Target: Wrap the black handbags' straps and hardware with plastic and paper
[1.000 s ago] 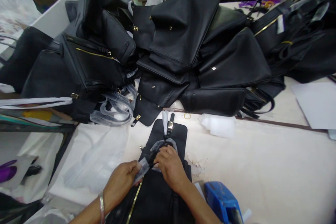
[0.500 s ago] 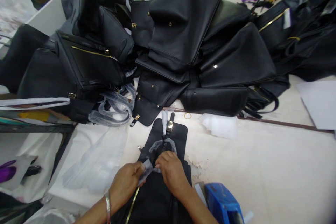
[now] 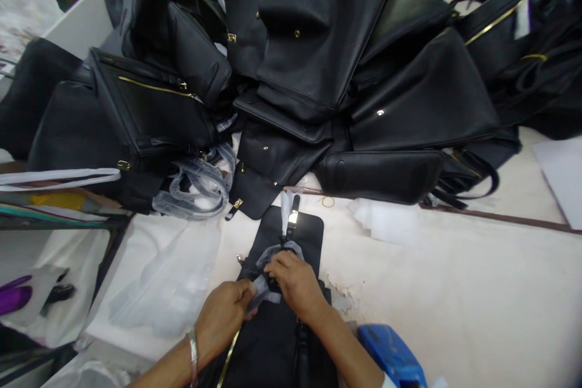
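Note:
A black leather bag (image 3: pixel 273 339) with a gold zip lies flat on the table right before me, its flap (image 3: pixel 302 231) and gold buckle strap (image 3: pixel 293 217) pointing away. My left hand (image 3: pixel 225 315) pinches a piece of clear plastic wrap (image 3: pixel 266 288) at the bag's handle. My right hand (image 3: pixel 297 282) is closed over the same wrapped handle, fingers pressed onto the plastic. A metal bangle sits on my left wrist.
A big heap of black leather bags (image 3: pixel 318 73) fills the far half of the table. Plastic-wrapped handles (image 3: pixel 195 188) lie left of centre. A blue tape dispenser (image 3: pixel 393 361) sits by my right forearm. White foam (image 3: pixel 386 221), a plastic sheet (image 3: pixel 159 279) and white paper (image 3: pixel 561 176) lie around.
Both hands have shifted slightly up and to the right along the bag's handle, still working the plastic wrap. The view has tilted down a little.

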Tool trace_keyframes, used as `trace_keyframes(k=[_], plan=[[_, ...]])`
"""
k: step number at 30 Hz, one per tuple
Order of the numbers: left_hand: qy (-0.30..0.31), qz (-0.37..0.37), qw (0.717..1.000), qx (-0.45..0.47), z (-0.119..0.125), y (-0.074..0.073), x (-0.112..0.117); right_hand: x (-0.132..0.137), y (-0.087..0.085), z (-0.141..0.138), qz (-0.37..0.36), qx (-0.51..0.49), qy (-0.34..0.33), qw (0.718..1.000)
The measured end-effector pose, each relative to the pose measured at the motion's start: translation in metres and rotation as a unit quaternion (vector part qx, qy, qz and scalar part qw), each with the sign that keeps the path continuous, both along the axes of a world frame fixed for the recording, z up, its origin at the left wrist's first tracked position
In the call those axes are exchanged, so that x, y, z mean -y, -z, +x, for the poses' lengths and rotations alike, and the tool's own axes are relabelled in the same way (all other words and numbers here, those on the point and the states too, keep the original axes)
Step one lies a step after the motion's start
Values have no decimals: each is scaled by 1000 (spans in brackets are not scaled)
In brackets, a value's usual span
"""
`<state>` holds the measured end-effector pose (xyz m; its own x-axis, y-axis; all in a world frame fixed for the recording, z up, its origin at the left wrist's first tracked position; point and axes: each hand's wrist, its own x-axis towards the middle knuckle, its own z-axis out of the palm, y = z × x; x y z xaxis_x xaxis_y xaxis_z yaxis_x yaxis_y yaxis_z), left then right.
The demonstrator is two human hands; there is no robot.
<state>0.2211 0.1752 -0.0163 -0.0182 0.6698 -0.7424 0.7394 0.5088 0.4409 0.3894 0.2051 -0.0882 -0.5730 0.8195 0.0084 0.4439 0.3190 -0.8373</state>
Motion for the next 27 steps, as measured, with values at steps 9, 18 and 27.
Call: trace_keyframes(k=[9, 18, 27], plan=[[-26, -13, 999, 40, 2, 9, -3, 2, 2, 4, 39, 48, -43, 997], [-19, -2, 1000, 19, -4, 10, -3, 6, -14, -7, 106, 128, -88, 982], [-81, -45, 990, 107, -10, 21, 0, 1, -1, -1, -88, -62, -2, 994]])
